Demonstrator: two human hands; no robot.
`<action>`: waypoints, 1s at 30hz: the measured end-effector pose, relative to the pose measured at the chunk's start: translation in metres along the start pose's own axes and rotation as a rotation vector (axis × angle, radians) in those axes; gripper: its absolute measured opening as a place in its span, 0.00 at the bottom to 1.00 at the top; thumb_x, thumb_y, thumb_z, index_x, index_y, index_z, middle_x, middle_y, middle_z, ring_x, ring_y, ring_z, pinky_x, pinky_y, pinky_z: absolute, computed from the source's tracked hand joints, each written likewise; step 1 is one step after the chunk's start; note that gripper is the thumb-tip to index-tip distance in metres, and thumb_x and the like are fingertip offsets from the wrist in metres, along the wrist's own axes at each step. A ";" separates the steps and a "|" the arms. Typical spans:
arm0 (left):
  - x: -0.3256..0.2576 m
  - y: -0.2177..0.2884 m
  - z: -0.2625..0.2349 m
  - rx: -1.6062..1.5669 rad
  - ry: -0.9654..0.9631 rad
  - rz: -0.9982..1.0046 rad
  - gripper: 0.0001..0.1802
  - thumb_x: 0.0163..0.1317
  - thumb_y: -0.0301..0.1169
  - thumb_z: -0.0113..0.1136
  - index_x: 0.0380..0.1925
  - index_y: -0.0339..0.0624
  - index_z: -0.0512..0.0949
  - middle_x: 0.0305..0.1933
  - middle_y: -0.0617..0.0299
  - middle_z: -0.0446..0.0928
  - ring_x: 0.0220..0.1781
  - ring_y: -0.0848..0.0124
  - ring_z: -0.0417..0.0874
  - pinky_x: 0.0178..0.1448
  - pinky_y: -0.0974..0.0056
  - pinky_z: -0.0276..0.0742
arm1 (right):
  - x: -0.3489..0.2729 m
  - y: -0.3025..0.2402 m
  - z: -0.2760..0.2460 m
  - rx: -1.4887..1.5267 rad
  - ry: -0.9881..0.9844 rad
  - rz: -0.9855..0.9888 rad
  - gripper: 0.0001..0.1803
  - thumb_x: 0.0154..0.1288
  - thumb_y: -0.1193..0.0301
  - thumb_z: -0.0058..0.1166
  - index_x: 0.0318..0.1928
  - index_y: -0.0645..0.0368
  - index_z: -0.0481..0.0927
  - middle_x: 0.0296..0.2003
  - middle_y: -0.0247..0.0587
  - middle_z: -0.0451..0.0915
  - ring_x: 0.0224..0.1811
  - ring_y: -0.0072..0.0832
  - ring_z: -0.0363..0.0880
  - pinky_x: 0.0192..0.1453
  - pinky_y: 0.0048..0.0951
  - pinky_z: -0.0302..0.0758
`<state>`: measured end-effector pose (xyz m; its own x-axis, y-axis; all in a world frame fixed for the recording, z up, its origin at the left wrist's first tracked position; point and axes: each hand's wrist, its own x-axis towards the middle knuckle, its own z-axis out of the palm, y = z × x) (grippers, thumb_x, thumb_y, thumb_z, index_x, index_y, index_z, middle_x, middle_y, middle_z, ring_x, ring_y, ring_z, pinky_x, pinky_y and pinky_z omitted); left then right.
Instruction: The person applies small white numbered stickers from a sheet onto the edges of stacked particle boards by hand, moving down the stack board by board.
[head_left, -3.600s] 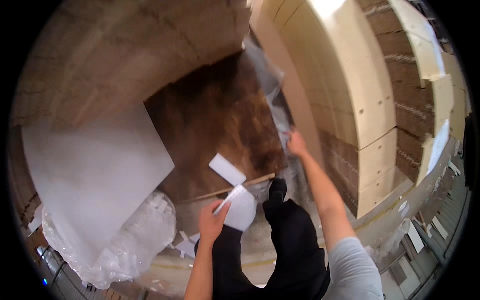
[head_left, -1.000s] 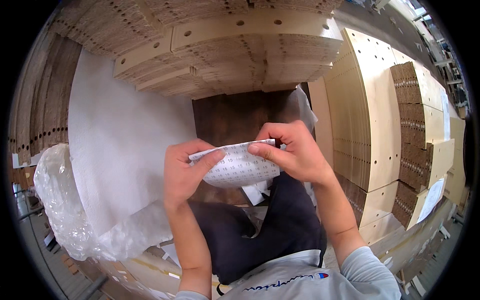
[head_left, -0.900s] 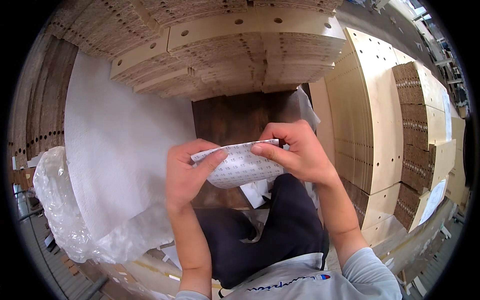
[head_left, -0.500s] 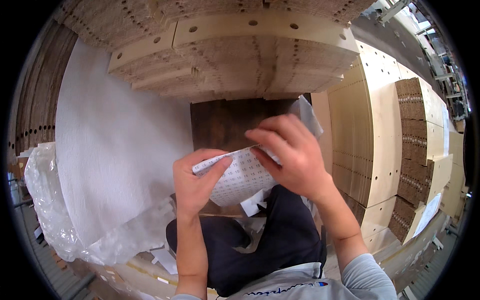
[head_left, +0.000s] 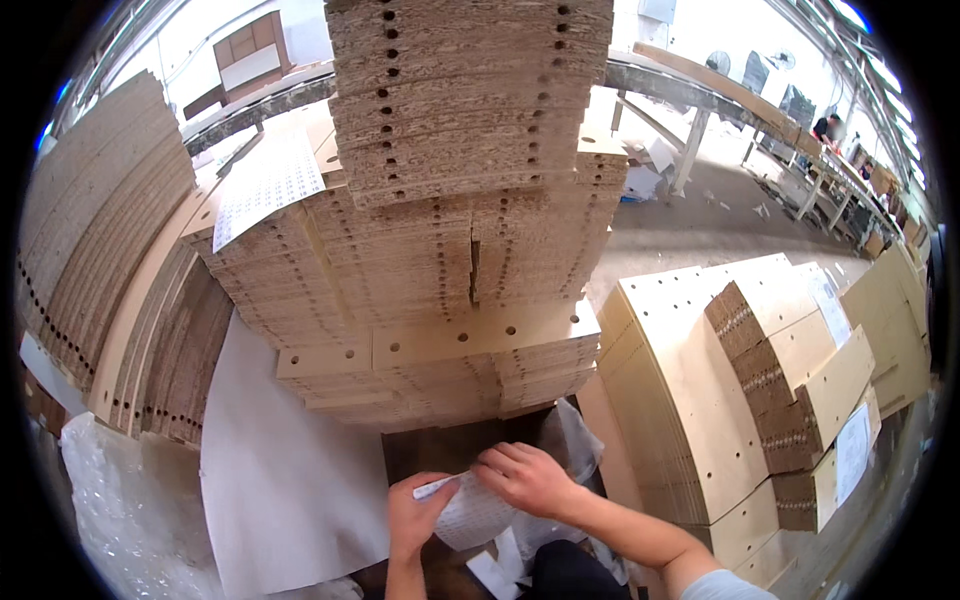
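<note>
A white sheet of small printed stickers [head_left: 470,518] hangs between my hands, its upper edge curled over. My left hand [head_left: 411,514] grips its left end, thumb on top. At the upper right edge of this sheet, my right hand [head_left: 528,480] has its fingers bent together in a pinch; whether a loose sticker is between the fingertips cannot be made out. White paper scraps [head_left: 492,575] lie just below the sheet, near my dark-trousered knee [head_left: 565,572].
Ahead rise tall stacks of drilled chipboard panels [head_left: 465,130], with another printed sheet [head_left: 270,185] on their left part. More panel stacks stand at right [head_left: 690,390] and left [head_left: 100,190]. White sheeting [head_left: 290,480] and clear plastic wrap [head_left: 130,500] lie at left. Far right, a person [head_left: 826,128] stands by benches.
My view has tilted up, so the hands and sheet sit lower in the picture and the room beyond shows. My right hand has drawn closer to the sheet's upper edge.
</note>
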<state>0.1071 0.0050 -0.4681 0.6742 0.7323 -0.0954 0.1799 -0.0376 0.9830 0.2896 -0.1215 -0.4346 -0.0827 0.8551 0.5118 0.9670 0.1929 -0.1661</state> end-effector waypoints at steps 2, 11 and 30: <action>0.006 0.000 0.007 -0.027 -0.010 -0.022 0.08 0.59 0.26 0.72 0.36 0.32 0.87 0.33 0.61 0.86 0.36 0.78 0.82 0.44 0.70 0.78 | -0.006 0.008 0.005 -0.030 0.018 -0.020 0.15 0.53 0.68 0.56 0.42 0.60 0.79 0.39 0.39 0.77 0.42 0.34 0.79 0.43 0.32 0.77; -0.001 0.026 0.003 -0.166 0.000 0.024 0.10 0.60 0.28 0.72 0.36 0.31 0.87 0.32 0.61 0.86 0.35 0.78 0.82 0.42 0.70 0.79 | 0.011 -0.006 -0.019 0.089 -0.005 0.065 0.11 0.56 0.71 0.59 0.39 0.60 0.79 0.37 0.40 0.78 0.42 0.37 0.80 0.43 0.35 0.81; 0.058 0.523 -0.057 1.022 0.142 1.139 0.07 0.48 0.27 0.75 0.30 0.42 0.88 0.75 0.59 0.69 0.75 0.55 0.69 0.75 0.54 0.65 | 0.281 0.026 -0.285 0.240 1.099 0.308 0.04 0.55 0.76 0.67 0.31 0.55 0.85 0.23 0.31 0.79 0.23 0.26 0.78 0.28 0.27 0.73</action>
<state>0.1996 0.0670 0.0491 0.7299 0.0461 0.6820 0.0714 -0.9974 -0.0090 0.3605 -0.0130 -0.0550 0.5145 0.0270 0.8571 0.8299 0.2361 -0.5056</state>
